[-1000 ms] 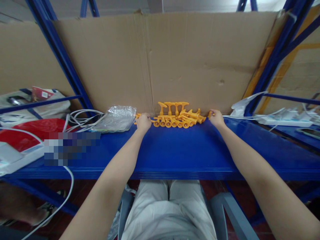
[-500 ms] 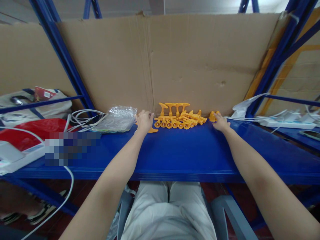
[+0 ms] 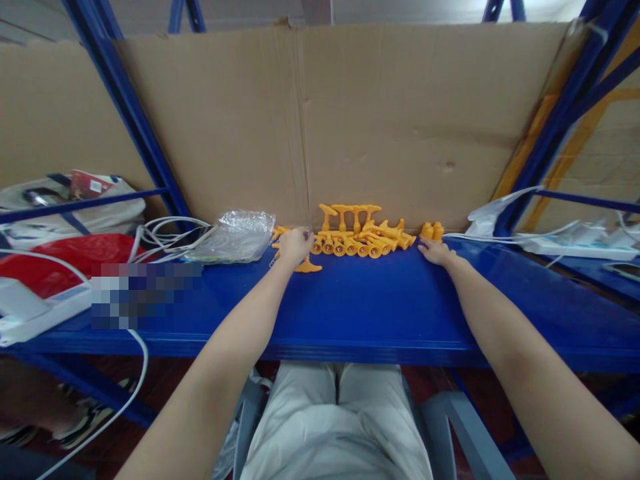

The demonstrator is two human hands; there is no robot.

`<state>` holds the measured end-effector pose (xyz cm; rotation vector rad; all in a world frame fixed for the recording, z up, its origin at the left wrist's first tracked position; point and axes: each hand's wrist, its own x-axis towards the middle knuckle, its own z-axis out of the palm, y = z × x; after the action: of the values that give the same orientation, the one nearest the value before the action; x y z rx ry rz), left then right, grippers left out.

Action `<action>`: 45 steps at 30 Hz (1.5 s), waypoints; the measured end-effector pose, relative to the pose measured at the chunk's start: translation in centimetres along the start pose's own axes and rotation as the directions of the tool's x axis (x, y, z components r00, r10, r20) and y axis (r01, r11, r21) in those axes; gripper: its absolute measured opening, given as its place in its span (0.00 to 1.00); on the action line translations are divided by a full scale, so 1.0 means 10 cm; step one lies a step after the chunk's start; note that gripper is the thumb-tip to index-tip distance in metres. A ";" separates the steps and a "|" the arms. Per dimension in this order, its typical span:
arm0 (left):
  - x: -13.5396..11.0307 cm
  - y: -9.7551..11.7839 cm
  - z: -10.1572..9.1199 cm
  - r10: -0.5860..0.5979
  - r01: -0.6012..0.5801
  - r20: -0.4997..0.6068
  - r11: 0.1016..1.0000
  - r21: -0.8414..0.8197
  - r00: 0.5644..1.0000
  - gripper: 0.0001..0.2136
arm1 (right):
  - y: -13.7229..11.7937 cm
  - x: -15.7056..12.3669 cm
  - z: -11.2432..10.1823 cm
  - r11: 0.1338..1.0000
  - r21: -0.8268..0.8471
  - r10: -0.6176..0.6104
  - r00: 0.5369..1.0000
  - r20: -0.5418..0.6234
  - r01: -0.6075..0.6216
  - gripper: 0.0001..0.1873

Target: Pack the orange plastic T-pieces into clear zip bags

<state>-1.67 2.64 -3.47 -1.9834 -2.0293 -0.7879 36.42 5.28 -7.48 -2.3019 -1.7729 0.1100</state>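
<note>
My left hand (image 3: 295, 247) is closed at the left end of a row of yellow plastic pieces; its fingers hide whatever lies between them. Below that hand, a yellow T-shaped piece (image 3: 309, 267) shows on the table, and more yellow bits (image 3: 279, 231) stick out on its left. The row (image 3: 357, 248) holds several pieces with round, cup-like ends facing me. Behind it, several T-shaped pieces (image 3: 357, 215) lean on the cardboard. My right hand (image 3: 435, 251) rests open, fingers extended, just in front of two short yellow pieces (image 3: 432, 231) standing upright.
A tall cardboard sheet (image 3: 390, 120) backs the blue table (image 3: 365, 307). Left are a clear plastic packet (image 3: 233, 239), white cables (image 3: 165, 230), a red bag (image 3: 100, 257) and a power strip (image 3: 60, 310). A white plastic bag (image 3: 493, 210) and another power strip (image 3: 585, 248) lie right.
My right hand has let go of the yellow pieces and drawn back a little toward me, uncovering them. My left hand has shifted slightly right, and the T-shaped piece below it slightly nearer.
</note>
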 end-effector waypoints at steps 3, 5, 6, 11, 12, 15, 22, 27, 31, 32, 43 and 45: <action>-0.01 0.02 0.00 0.009 -0.011 -0.043 1.000 -0.027 0.999 0.15 | 0.00 0.00 0.00 1.000 -0.017 0.005 1.000 0.023 -0.004 0.35; -0.02 0.03 -0.01 0.013 -0.018 -0.075 0.998 -0.061 0.997 0.15 | 0.02 0.02 0.01 1.000 -0.026 0.010 0.999 0.034 -0.009 0.36; -0.02 0.04 -0.02 0.012 -0.019 -0.092 0.997 -0.080 0.996 0.15 | 0.03 0.04 0.02 1.000 -0.029 0.010 0.999 0.034 -0.009 0.36; -0.04 0.05 -0.05 -0.001 -0.020 -0.157 0.991 -0.131 0.988 0.15 | 0.07 0.11 -0.01 0.998 -0.066 -0.014 1.000 -0.001 0.014 0.35; -0.04 0.05 -0.05 -0.003 -0.019 -0.165 0.990 -0.138 0.986 0.15 | 0.07 0.12 -0.03 0.997 -0.075 -0.015 1.000 0.001 0.015 0.35; -0.04 0.05 -0.06 -0.009 -0.019 -0.180 0.988 -0.154 0.984 0.16 | 0.06 0.14 -0.08 0.995 -0.100 -0.007 1.000 0.011 0.008 0.34; -0.04 0.03 -0.05 -0.029 -0.002 -0.168 0.983 -0.183 0.985 0.17 | 0.04 0.28 -0.02 0.995 -0.084 -0.059 0.993 -0.098 0.051 0.34; -0.02 0.01 0.00 -0.035 0.020 -0.101 0.989 -0.149 0.994 0.18 | -0.04 0.24 -0.01 0.999 -0.038 0.029 0.997 -0.077 -0.032 0.35; -0.02 -0.02 0.04 -0.032 0.028 -0.026 0.990 -0.140 0.999 0.17 | -0.08 0.20 -0.02 0.999 -0.028 0.044 0.996 -0.074 -0.046 0.36; -0.02 -0.02 0.04 -0.039 0.039 0.007 0.989 -0.144 0.999 0.18 | -0.08 0.20 -0.02 0.999 -0.023 0.042 0.996 -0.083 -0.044 0.36; 0.00 -0.05 0.06 -0.071 0.141 0.281 0.961 -0.236 0.957 0.30 | -0.10 0.09 -0.07 0.985 0.164 0.095 0.965 -0.243 -0.056 0.30; 0.01 -0.05 0.07 -0.077 0.155 0.302 0.958 -0.242 0.950 0.31 | -0.15 0.04 -0.14 0.967 0.244 0.151 0.940 -0.304 -0.076 0.26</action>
<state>-2.01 3.12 -4.15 -2.2552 -2.3317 -0.8762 35.37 5.84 -5.75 -2.1149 -1.3887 -0.0381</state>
